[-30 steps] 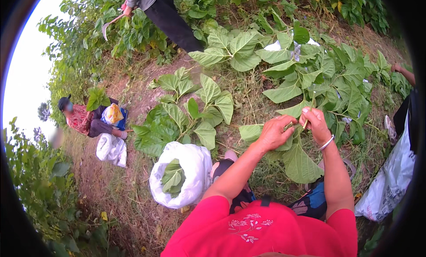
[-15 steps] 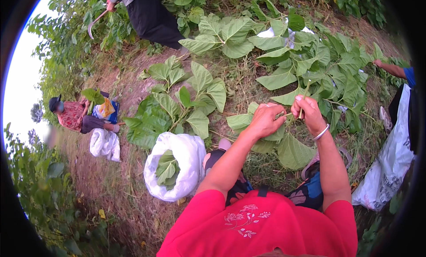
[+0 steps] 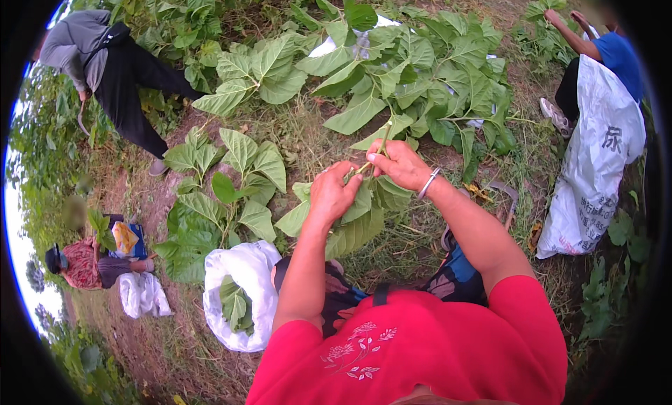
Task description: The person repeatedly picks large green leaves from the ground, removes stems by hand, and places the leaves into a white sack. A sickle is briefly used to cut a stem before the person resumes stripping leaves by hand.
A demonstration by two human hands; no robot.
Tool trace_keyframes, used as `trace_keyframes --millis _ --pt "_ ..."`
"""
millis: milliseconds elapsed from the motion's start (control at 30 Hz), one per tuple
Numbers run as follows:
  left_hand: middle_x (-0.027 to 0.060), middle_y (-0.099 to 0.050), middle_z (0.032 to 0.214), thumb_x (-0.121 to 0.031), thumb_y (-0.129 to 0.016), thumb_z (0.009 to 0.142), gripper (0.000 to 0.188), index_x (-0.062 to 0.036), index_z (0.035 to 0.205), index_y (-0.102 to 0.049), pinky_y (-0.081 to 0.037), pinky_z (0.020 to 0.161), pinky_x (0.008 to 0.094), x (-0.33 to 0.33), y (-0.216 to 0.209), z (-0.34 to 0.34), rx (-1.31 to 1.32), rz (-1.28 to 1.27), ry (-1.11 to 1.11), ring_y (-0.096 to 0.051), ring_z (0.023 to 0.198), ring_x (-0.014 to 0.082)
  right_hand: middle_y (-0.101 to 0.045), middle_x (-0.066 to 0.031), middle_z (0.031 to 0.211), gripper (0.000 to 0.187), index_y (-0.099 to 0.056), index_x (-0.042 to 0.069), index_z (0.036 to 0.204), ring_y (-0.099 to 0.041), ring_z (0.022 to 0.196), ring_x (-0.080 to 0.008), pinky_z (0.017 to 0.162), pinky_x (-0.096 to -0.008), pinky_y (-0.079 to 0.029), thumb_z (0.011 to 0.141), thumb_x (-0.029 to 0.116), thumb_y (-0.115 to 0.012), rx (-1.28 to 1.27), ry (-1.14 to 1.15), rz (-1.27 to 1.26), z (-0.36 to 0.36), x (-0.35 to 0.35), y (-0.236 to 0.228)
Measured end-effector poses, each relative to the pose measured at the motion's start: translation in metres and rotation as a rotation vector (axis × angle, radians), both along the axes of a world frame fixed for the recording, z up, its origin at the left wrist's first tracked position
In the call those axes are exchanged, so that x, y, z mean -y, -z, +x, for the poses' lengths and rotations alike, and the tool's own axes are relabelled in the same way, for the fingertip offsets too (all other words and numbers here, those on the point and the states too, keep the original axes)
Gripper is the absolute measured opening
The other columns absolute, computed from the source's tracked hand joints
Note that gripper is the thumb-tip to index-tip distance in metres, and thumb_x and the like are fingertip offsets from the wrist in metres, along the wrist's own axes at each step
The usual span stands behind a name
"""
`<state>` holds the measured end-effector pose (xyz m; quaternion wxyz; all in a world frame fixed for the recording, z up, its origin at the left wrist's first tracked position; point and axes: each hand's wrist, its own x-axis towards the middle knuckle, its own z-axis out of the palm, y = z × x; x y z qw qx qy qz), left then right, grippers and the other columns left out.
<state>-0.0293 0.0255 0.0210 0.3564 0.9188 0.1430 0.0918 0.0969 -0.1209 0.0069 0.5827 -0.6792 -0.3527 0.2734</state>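
Note:
Both my hands are closed on one cut leafy branch, out in front of my red shirt. The branch's bare stem (image 3: 387, 133) sticks up from the fist of my right hand (image 3: 400, 165), which wears a silver bangle. Close beside it, my left hand (image 3: 334, 193) pinches the same stem lower down. Broad green leaves (image 3: 357, 231) of the branch hang beneath my hands, partly covered by them. By my left knee stands an open white sack (image 3: 260, 261) with green leaves (image 3: 234, 303) inside.
A heap of leafy branches (image 3: 420, 69) lies ahead; more branches (image 3: 217, 195) lie left. A sickle (image 3: 509, 195) rests right of my knees. Co-workers are a stooping person in grey (image 3: 73, 48), a seated person (image 3: 82, 261) and a person in blue (image 3: 619, 58) beside a white sack (image 3: 595, 146).
My view has turned rightward, so the scene sits farther left. My hands stay together on the branch. The co-worker in blue and the sickle by my knees now show more fully.

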Motion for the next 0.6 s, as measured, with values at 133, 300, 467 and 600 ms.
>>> trace_keyframes --millis 133,300,467,600 --pt "0.0151 -0.064 0.088 -0.021 -0.062 0.085 0.018 -0.0070 0.095 -0.063 -0.045 0.075 0.0419 0.002 0.004 0.004 0.079 0.025 0.038 -0.061 0.085 0.0348 -0.062 -0.0032 0.069 0.019 -0.057 0.003 0.088 -0.060 0.064 -0.0110 0.061 -0.0284 -0.049 0.092 0.021 -0.055 0.072 0.059 -0.003 0.000 0.004 -0.003" --pt "0.0152 -0.064 0.088 -0.018 -0.060 0.086 0.013 -0.0063 0.092 -0.061 -0.045 0.074 0.0431 0.007 0.011 0.008 0.164 0.325 0.042 -0.060 0.083 0.0355 -0.062 -0.0176 0.074 0.025 -0.056 0.003 0.092 -0.062 0.071 -0.0354 0.068 -0.0434 -0.048 0.088 0.027 -0.053 0.336 0.113 -0.072 -0.005 0.001 0.007" --pt "0.0156 -0.061 0.082 -0.017 -0.060 0.085 0.012 -0.0055 0.088 -0.058 -0.043 0.072 0.0444 0.008 0.019 0.010 0.186 0.428 0.108 -0.058 0.078 0.0361 -0.062 -0.0210 0.077 0.026 -0.057 0.004 0.093 -0.059 0.076 -0.0411 0.071 -0.0480 -0.046 0.088 0.029 -0.053 0.294 0.154 -0.133 -0.009 0.003 0.005" --pt "0.0165 -0.060 0.078 -0.017 -0.059 0.086 0.012 -0.0053 0.083 -0.056 -0.042 0.070 0.0451 0.012 0.019 0.013 0.209 0.451 0.087 -0.057 0.076 0.0363 -0.062 -0.0213 0.077 0.026 -0.057 0.003 0.094 -0.059 0.078 -0.0413 0.072 -0.0483 -0.046 0.087 0.029 -0.053 0.279 0.169 -0.132 -0.009 0.002 0.011"
